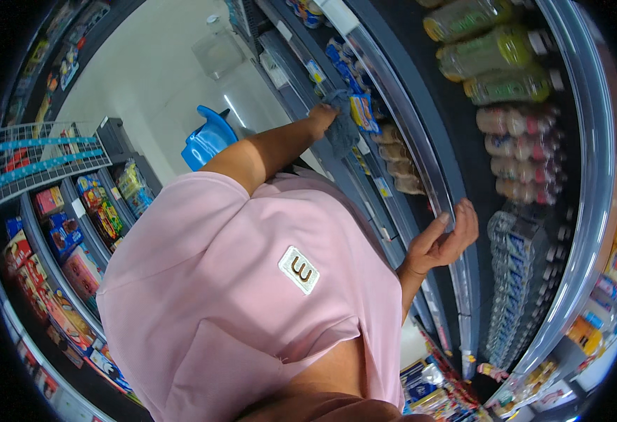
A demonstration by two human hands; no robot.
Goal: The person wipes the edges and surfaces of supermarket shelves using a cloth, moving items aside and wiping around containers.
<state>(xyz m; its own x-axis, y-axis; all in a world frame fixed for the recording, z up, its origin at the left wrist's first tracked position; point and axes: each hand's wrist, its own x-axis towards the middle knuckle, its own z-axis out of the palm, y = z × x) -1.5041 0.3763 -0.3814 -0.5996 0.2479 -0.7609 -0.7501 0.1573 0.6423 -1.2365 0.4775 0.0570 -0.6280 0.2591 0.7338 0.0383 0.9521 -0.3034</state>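
My left hand point(323, 117) grips a grey-blue cloth point(343, 126), which hangs against the front edge of a lower shelf beside a yellow, red and blue packet point(364, 113). At the clear front rail point(409, 121) of a higher shelf is my right hand point(443, 240), its thumb and fingers apart and nothing held in it. Whether its fingers press on the rail is hard to tell. Beyond that rail stand bottles of yellow-green drink point(490, 53), packs of small pinkish bottles point(519, 155) and rows of clear water bottles point(509, 285).
A blue plastic basin or scoop point(211, 140) is near the pale floor point(155, 79) behind my left arm. A translucent container point(219, 53) stands farther off. Shelves of boxed snacks point(66, 232) and a wire basket point(44, 158) are on the opposite side. Packaged goods point(424, 382) lie at the lower right.
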